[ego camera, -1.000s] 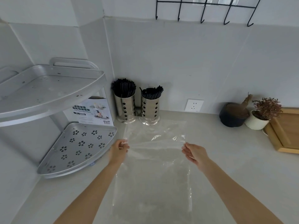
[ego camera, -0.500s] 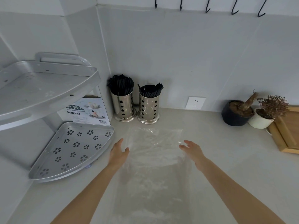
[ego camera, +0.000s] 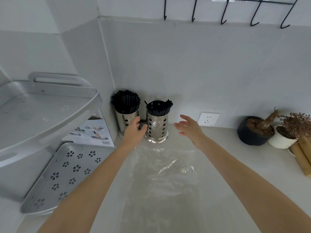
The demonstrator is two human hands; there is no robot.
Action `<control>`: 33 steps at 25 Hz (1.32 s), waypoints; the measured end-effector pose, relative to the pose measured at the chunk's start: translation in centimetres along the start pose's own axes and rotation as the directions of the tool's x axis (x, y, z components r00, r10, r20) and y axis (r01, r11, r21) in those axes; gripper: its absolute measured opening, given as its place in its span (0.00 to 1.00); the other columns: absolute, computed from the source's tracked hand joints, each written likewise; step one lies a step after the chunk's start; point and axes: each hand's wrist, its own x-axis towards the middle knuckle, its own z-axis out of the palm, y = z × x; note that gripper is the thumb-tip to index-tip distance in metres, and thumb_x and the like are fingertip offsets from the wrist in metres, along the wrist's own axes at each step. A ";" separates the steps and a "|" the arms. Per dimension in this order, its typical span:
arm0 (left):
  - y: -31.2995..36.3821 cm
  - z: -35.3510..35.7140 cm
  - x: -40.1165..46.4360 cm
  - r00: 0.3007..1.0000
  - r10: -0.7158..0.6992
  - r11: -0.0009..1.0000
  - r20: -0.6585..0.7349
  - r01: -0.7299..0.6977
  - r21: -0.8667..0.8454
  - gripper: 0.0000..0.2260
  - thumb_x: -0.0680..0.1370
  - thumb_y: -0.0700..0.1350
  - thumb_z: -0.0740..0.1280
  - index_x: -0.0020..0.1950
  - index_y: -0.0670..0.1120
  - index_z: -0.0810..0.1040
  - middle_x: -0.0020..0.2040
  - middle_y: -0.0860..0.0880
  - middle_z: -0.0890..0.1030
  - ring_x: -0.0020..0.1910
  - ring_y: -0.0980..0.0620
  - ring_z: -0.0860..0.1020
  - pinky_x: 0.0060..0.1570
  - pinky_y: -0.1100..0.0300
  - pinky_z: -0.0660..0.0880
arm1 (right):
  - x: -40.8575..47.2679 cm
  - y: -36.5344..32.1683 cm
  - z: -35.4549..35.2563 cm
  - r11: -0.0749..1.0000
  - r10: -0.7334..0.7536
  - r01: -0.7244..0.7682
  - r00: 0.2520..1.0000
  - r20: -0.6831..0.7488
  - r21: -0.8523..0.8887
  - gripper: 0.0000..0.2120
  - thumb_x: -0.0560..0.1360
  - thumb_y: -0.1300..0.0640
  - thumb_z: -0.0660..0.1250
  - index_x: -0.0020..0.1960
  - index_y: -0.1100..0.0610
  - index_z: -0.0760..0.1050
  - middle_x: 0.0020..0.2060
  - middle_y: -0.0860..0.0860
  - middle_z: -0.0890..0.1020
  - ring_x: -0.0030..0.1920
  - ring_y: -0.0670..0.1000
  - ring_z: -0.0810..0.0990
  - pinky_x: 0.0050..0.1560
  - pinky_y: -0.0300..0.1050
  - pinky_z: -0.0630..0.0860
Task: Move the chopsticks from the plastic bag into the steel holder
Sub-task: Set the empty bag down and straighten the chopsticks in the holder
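Observation:
Two perforated steel holders stand at the back of the counter, both filled with black chopsticks. The left holder is packed full; the right holder has its chopsticks leaning to the right. A clear plastic bag lies flat on the counter in front of them, with nothing visible inside. My left hand is open between the two holders, thumb near the right one's side. My right hand hovers open just right of that holder, holding nothing.
A two-tier grey corner rack with a printed box behind it fills the left side. A wall socket, a dark pot, a white pot with dried plant and a wooden board sit at the right. Black hooks hang above.
Both hands let go of the bag's far edge, which now lies flat, and reached forward to either side of the right steel holder.

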 end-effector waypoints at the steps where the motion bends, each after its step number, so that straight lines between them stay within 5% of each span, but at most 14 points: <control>1: 0.6 0.1 1.1 1.000 0.012 1.000 0.004 -0.012 -0.006 0.23 0.76 0.43 0.62 0.71 0.41 0.63 0.70 0.45 0.69 0.69 0.47 0.67 0.66 0.58 0.63 | 0.9 -0.8 0.3 1.000 -0.009 0.009 1.000 0.003 0.009 0.28 0.73 0.58 0.67 0.70 0.55 0.64 0.65 0.58 0.71 0.52 0.53 0.76 0.55 0.45 0.73; 4: 2.0 0.4 3.6 0.998 0.014 1.000 0.054 -0.014 0.000 0.27 0.77 0.43 0.62 0.73 0.39 0.56 0.73 0.43 0.64 0.71 0.47 0.64 0.69 0.56 0.60 | 3.1 -2.7 1.2 0.999 -0.035 0.035 0.999 0.007 -0.008 0.30 0.72 0.60 0.68 0.71 0.56 0.62 0.64 0.58 0.72 0.54 0.55 0.77 0.52 0.44 0.73; 8: 2.8 1.0 5.8 0.986 -0.009 0.998 0.164 0.000 0.060 0.41 0.73 0.46 0.68 0.74 0.40 0.42 0.77 0.44 0.51 0.75 0.47 0.52 0.72 0.55 0.52 | 5.2 -3.6 2.0 0.995 -0.025 0.026 1.000 0.013 -0.097 0.33 0.71 0.60 0.69 0.73 0.56 0.58 0.65 0.56 0.72 0.60 0.56 0.75 0.63 0.51 0.73; 10: 2.9 1.1 6.7 0.985 -0.033 0.998 0.170 0.023 0.059 0.41 0.72 0.45 0.69 0.74 0.43 0.43 0.75 0.48 0.56 0.74 0.48 0.55 0.70 0.58 0.57 | 6.0 -3.6 2.4 0.986 -0.047 0.049 0.999 0.019 -0.159 0.31 0.70 0.62 0.68 0.71 0.56 0.63 0.64 0.56 0.75 0.62 0.57 0.75 0.64 0.54 0.71; 12: 3.1 1.3 6.9 0.987 0.020 0.998 0.158 -0.029 0.056 0.30 0.73 0.43 0.68 0.69 0.47 0.55 0.59 0.55 0.69 0.61 0.52 0.66 0.51 0.67 0.68 | 6.1 -3.7 2.7 0.977 -0.082 0.084 0.996 0.018 -0.197 0.26 0.70 0.63 0.67 0.67 0.56 0.69 0.62 0.55 0.77 0.61 0.57 0.76 0.64 0.55 0.72; 14: 3.3 1.7 6.8 0.982 0.095 0.992 0.164 -0.108 0.071 0.25 0.74 0.40 0.66 0.68 0.43 0.60 0.53 0.54 0.69 0.54 0.54 0.67 0.38 0.70 0.65 | 6.2 -4.0 2.9 0.973 -0.108 0.110 0.994 0.019 -0.202 0.23 0.70 0.64 0.66 0.64 0.57 0.72 0.60 0.55 0.79 0.59 0.57 0.77 0.64 0.55 0.72; 17: 3.2 2.0 6.8 0.970 0.158 0.980 0.186 -0.177 0.094 0.25 0.76 0.39 0.63 0.72 0.44 0.59 0.59 0.51 0.71 0.58 0.54 0.70 0.50 0.72 0.63 | 5.9 -4.5 3.4 0.956 -0.154 0.158 0.987 0.036 -0.248 0.19 0.71 0.65 0.64 0.62 0.58 0.75 0.57 0.57 0.81 0.58 0.57 0.78 0.61 0.47 0.72; 20: 3.0 1.9 7.3 0.965 0.204 0.959 0.165 -0.231 0.165 0.25 0.75 0.44 0.62 0.71 0.46 0.61 0.66 0.43 0.73 0.65 0.46 0.70 0.65 0.58 0.66 | 5.7 -5.4 3.7 0.932 -0.205 0.211 0.977 0.053 -0.293 0.17 0.73 0.64 0.63 0.61 0.58 0.75 0.56 0.57 0.82 0.57 0.56 0.78 0.54 0.40 0.69; 25: 3.5 1.2 7.5 0.962 0.233 0.946 0.140 -0.257 0.196 0.23 0.76 0.39 0.62 0.71 0.45 0.62 0.67 0.44 0.72 0.56 0.50 0.73 0.48 0.73 0.61 | 5.6 -5.3 3.9 0.915 -0.209 0.229 0.973 0.096 -0.331 0.18 0.73 0.63 0.63 0.62 0.57 0.75 0.56 0.56 0.82 0.57 0.56 0.78 0.56 0.41 0.70; 29: 2.9 1.1 6.9 0.968 0.208 0.954 0.142 -0.233 0.187 0.24 0.76 0.39 0.62 0.71 0.44 0.62 0.70 0.45 0.69 0.68 0.48 0.67 0.63 0.66 0.60 | 5.1 -4.6 4.0 0.909 -0.192 0.218 0.976 0.107 -0.354 0.20 0.73 0.64 0.63 0.65 0.57 0.72 0.58 0.56 0.81 0.57 0.55 0.78 0.53 0.38 0.67; 33: 3.1 0.9 6.7 0.967 0.226 0.952 0.117 -0.245 0.185 0.25 0.75 0.39 0.64 0.71 0.43 0.62 0.70 0.45 0.69 0.69 0.48 0.66 0.66 0.62 0.60 | 5.0 -4.9 3.5 0.913 -0.215 0.232 0.973 0.086 -0.337 0.21 0.73 0.65 0.63 0.65 0.56 0.72 0.59 0.56 0.80 0.47 0.51 0.75 0.50 0.39 0.70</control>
